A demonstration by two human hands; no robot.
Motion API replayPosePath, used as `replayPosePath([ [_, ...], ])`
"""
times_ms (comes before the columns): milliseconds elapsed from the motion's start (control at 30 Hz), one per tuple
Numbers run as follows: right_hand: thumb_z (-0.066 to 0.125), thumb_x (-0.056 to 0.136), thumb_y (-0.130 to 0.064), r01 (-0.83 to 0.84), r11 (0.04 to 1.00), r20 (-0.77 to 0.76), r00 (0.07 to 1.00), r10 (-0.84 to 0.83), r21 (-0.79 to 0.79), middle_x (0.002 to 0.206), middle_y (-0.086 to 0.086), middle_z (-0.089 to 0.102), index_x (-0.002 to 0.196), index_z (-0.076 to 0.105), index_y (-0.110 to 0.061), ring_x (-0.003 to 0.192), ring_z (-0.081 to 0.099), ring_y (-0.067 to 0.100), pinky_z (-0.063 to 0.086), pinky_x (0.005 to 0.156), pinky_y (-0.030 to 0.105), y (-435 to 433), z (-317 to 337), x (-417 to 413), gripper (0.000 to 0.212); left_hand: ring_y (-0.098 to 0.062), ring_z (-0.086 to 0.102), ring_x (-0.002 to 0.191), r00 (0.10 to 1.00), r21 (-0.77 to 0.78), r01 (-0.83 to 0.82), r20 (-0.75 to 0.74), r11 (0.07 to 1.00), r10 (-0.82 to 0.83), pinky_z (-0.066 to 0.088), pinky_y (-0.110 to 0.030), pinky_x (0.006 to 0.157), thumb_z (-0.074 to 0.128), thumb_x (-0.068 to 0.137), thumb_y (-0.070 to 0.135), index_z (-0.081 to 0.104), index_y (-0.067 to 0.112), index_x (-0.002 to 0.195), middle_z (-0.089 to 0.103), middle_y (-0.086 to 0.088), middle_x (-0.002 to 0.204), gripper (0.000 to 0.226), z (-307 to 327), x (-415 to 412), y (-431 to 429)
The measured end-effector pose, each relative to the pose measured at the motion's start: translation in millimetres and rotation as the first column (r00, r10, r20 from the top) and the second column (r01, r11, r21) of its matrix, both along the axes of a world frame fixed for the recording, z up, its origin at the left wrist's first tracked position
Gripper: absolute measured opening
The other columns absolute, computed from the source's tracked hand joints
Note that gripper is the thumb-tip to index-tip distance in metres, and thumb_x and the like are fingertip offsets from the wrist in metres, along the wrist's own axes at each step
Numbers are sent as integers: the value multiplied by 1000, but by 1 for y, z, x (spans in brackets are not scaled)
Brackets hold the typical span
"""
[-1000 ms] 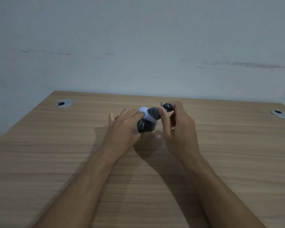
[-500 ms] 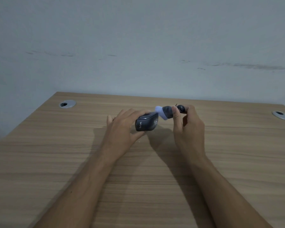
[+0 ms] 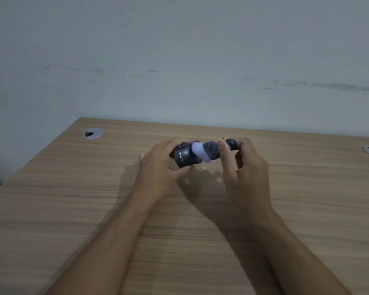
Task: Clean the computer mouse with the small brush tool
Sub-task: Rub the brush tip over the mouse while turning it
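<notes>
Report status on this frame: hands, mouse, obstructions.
Left hand grips dark grey computer mouse. Right hand holds small dark brush tool, pale tip on mouse. Nothing obstructing.

Mouse [image 3: 184, 156] above table [image 3: 73, 209] centre, brush [image 3: 209, 152] touching its right, grommets [image 3: 93, 133] at far corners

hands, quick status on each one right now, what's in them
Left hand: closed around the dark mouse.
Right hand: closed on the small brush tool, its pale tip against the mouse.
</notes>
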State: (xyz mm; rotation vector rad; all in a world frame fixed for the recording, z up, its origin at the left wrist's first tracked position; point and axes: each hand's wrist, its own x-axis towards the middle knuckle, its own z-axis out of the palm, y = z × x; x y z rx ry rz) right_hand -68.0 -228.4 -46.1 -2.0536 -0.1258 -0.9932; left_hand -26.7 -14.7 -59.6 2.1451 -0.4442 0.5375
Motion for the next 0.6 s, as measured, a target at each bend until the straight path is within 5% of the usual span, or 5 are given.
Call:
replayPosePath([
  [133,69,107,-34,73,997,-75,994,-73,-4,67,-25,47,106,72,-18,59,42,-8,33,65,21,-7,-11,16,17,-6,74,109,999,-69,3,-42,998,-6,56,-52,106,93,78,52,73,41,133,79,22,122,60,2,-4,-2],
  [333,63,111,-31,-51,998,-42,998,52,25,60,-16,48,103,65,-18,53,48,9,33,56,12,2,3,-2,15,-7,72,102,990,-107,-20,-144,994,4,63,-37,89,95,81,38,75,38,130,79,18,109,53,5,-6,-3],
  [500,66,109,-31,34,999,-143,989,-38,-30,72,-23,53,109,68,-19,58,48,-7,33,63,16,-3,-13,15,13,1,74,90,980,-309,-48,-199,950,-15,54,-13,82,99,81,32,80,26,122,85,10,103,45,4,-1,-1],
  [600,61,111,-35,-4,998,-97,995,10,61,66,-17,52,108,64,-21,54,48,8,33,58,17,-1,-4,8,15,5,72,87,979,-248,-90,-199,965,40,51,-7,78,99,80,34,80,26,122,83,13,99,47,5,-3,-1],
])
